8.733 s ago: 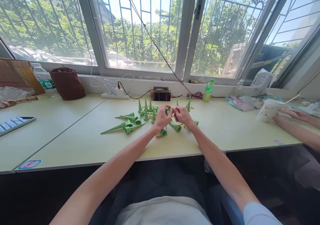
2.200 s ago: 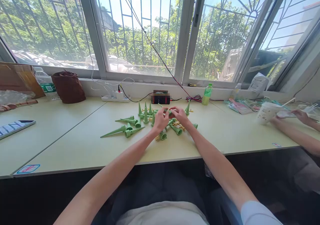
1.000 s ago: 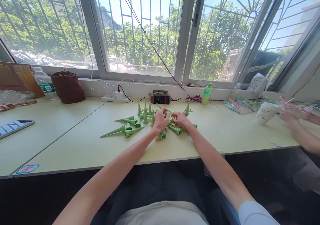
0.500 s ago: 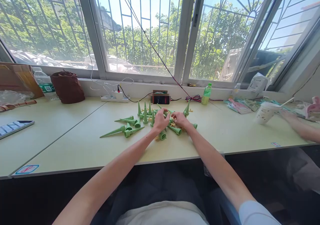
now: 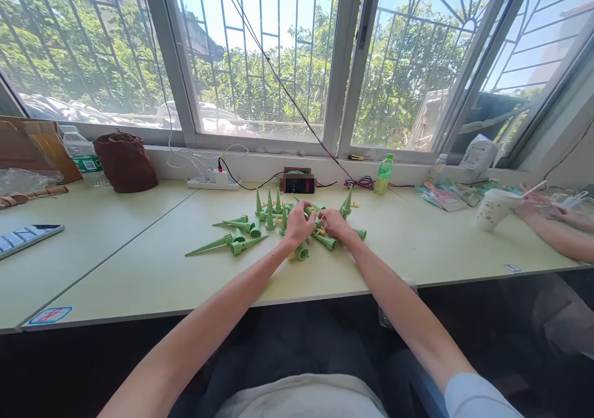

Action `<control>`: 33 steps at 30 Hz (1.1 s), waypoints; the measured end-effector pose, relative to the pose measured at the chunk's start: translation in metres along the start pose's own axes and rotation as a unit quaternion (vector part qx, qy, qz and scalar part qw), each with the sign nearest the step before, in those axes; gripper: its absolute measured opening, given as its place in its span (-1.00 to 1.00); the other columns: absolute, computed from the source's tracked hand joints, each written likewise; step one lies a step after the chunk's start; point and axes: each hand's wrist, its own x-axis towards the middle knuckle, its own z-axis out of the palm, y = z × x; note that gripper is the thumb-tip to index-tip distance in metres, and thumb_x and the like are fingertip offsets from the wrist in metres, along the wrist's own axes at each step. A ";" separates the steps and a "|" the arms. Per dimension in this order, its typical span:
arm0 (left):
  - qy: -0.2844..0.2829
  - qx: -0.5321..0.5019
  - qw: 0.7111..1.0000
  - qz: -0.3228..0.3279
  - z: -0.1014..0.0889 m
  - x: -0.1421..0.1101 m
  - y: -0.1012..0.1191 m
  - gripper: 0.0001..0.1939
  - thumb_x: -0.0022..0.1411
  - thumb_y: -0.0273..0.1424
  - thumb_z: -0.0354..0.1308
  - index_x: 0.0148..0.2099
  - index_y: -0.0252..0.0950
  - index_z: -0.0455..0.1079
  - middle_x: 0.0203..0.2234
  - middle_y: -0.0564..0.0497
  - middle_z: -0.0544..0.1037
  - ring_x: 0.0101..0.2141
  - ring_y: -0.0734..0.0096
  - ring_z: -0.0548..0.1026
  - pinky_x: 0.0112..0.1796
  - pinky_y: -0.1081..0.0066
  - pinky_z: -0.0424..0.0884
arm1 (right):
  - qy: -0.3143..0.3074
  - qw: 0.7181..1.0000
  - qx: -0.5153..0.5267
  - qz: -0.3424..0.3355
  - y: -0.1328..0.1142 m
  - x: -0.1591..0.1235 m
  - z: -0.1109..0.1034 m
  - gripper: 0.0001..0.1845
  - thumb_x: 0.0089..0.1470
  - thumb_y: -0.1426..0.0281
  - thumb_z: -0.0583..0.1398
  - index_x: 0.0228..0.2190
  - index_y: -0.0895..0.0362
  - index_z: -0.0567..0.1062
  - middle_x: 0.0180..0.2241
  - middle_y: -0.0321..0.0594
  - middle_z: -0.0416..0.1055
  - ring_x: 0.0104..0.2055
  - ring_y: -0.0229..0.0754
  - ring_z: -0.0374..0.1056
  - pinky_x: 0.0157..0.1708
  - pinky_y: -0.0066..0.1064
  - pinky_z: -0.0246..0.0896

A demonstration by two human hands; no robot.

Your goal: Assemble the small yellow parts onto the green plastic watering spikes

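Green plastic watering spikes, hollow cones with ribbed collars, lie and stand in a loose group at the table's middle. My left hand is curled among them, fingers closed on a green spike that is mostly hidden by the hand. Close on its right, my right hand pinches with thumb and forefinger at the left hand's fingertips; what is in this pinch is too small to make out. Small yellow valve pieces show near the hands. Several spikes stand upright left of my left hand.
Behind the spikes a phone leans by a power strip. A green-capped bottle stands by the sill. Rightward are a white cup, bagged parts and another person's hands. A brown bag sits left.
My right hand has shifted very slightly, its fingers still against the left hand's. At the far right, the other person's hands have moved and a second one shows. The spikes lie as before.
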 end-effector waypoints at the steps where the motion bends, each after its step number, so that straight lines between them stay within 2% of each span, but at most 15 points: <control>1: 0.000 0.000 1.000 0.001 0.000 0.000 -0.001 -0.83 0.18 -0.43 0.12 -0.15 -0.28 0.31 -0.19 -0.10 0.51 -0.44 0.43 0.46 -0.23 0.30 0.39 | 0.000 1.000 -0.002 -0.001 0.000 0.000 0.000 -0.77 0.11 0.58 0.11 -0.26 0.20 0.55 -0.25 -0.04 0.53 -0.17 -0.14 0.39 -0.15 -0.43 0.19; 4: 0.001 0.002 1.000 0.009 0.001 0.001 -0.003 -0.83 0.17 -0.43 0.13 -0.16 -0.28 0.30 -0.20 -0.09 0.51 -0.40 0.40 0.47 -0.23 0.31 0.39 | 0.020 1.000 0.005 -0.007 -0.001 0.000 0.000 -0.75 0.14 0.58 0.09 -0.23 0.22 0.54 -0.24 -0.02 0.52 -0.16 -0.13 0.37 -0.12 -0.40 0.17; 8: 0.002 0.000 1.000 0.017 0.002 0.001 -0.005 -0.82 0.17 -0.44 0.12 -0.14 -0.27 0.30 -0.16 -0.11 0.51 -0.36 0.38 0.48 -0.24 0.32 0.39 | 0.093 0.994 0.052 -0.017 -0.004 -0.001 -0.001 -0.72 0.16 0.58 0.05 -0.20 0.22 0.52 -0.23 -0.04 0.49 -0.12 -0.13 0.34 -0.06 -0.38 0.16; 12: 0.007 0.002 1.000 0.023 0.003 0.003 -0.007 -0.80 0.16 -0.48 0.11 -0.12 -0.28 0.31 -0.15 -0.11 0.50 -0.33 0.37 0.47 -0.22 0.32 0.40 | 0.164 0.977 0.126 -0.044 -0.008 -0.001 -0.002 -0.71 0.18 0.52 0.03 -0.19 0.19 0.53 -0.22 -0.08 0.47 -0.13 -0.16 0.34 -0.07 -0.39 0.20; 17: 0.015 0.005 0.999 0.038 0.003 0.003 -0.009 -0.74 0.14 -0.52 0.09 -0.08 -0.28 0.31 -0.13 -0.11 0.50 -0.22 0.31 0.48 -0.17 0.31 0.40 | 0.209 0.952 0.205 -0.090 -0.013 -0.003 -0.002 -0.74 0.17 0.42 0.06 -0.24 0.15 0.54 -0.25 -0.13 0.49 -0.20 -0.17 0.39 -0.16 -0.39 0.27; 23: 0.018 0.013 0.999 0.047 0.003 0.003 -0.010 -0.69 0.14 -0.55 0.07 -0.04 -0.30 0.32 -0.11 -0.13 0.49 -0.17 0.27 0.47 -0.14 0.29 0.39 | 0.216 0.932 0.270 -0.109 -0.020 -0.008 -0.006 -0.77 0.13 0.34 0.11 -0.30 0.18 0.54 -0.37 -0.13 0.53 -0.37 -0.19 0.40 -0.30 -0.39 0.29; 33: 0.008 0.006 0.999 0.034 0.002 0.003 -0.009 -0.70 0.13 -0.54 0.08 -0.05 -0.28 0.33 -0.12 -0.12 0.49 -0.19 0.30 0.47 -0.15 0.31 0.39 | 0.200 0.932 0.281 -0.111 -0.021 -0.010 -0.008 -0.75 0.12 0.31 0.12 -0.33 0.19 0.54 -0.44 -0.17 0.51 -0.45 -0.23 0.35 -0.37 -0.43 0.23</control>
